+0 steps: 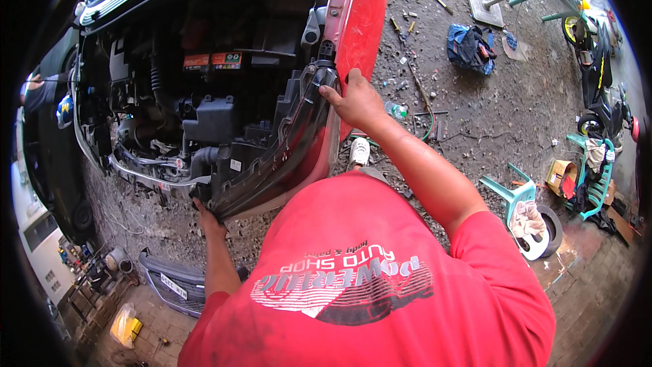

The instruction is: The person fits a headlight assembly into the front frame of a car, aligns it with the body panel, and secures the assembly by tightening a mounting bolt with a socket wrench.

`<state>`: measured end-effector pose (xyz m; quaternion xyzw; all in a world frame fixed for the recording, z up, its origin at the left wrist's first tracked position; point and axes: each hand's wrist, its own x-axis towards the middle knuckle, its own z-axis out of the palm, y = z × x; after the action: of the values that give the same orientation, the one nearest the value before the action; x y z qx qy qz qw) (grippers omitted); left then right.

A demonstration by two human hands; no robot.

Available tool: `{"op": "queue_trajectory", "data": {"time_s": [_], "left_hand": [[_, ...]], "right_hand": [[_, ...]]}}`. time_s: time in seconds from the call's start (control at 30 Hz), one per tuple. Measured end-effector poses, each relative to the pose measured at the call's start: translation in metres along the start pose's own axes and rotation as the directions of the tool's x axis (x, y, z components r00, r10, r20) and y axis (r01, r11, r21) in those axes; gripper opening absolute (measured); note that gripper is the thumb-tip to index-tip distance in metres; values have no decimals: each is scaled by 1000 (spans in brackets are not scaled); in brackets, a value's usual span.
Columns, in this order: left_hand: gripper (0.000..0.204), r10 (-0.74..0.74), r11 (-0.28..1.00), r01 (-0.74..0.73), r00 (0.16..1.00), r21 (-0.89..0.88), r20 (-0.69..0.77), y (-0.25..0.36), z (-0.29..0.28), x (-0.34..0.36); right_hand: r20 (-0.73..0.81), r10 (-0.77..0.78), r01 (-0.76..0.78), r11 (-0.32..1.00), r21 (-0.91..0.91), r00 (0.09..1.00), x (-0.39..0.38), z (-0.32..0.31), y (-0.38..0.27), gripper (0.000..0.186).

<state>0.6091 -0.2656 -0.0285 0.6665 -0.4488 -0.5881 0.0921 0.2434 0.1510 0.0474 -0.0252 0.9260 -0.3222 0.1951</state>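
Note:
A large car headlight [285, 166] with a dark housing and clear lens sits at the front corner of the open engine bay [204, 95]. My right hand [358, 103] is closed on its upper end, thumb on the housing and a finger beside the red fender [367, 20]. At the other end, my left hand [209, 221] grips the lower corner from below, its fingers partly hidden behind the housing. Between the headlight and the engine parts lies a black plastic box [212, 119]. Farther in is a battery with an orange label [212, 61].
A detached grille piece with a plate [178, 290] lies on the ground at lower left. To the right are a blue bag [471, 49], scattered tools [403, 29], a plastic bottle [395, 110], a green chair [519, 197] and a motorcycle [598, 81]. A person's arm [34, 85] shows at far left.

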Motion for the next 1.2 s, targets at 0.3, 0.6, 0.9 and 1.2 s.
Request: {"op": "queue_trajectory", "data": {"time_s": [0.3, 0.6, 0.9, 1.2], "left_hand": [[96, 24, 1000, -25, 999, 6, 23, -7, -13, 12], [95, 83, 997, -83, 996, 3, -20, -9, -2, 8], [95, 90, 995, -84, 987, 53, -130, -8, 7, 6], [98, 76, 992, -64, 992, 109, -104, -21, -5, 26]], "right_hand": [[-213, -238, 285, 931, 228, 948, 63, -29, 17, 18], [-35, -514, 510, 856, -90, 857, 95, -57, -26, 17], [191, -609, 629, 671, -392, 770, 103, -52, -43, 16], [206, -714, 729, 579, -364, 670, 106, -48, -40, 12]]}}
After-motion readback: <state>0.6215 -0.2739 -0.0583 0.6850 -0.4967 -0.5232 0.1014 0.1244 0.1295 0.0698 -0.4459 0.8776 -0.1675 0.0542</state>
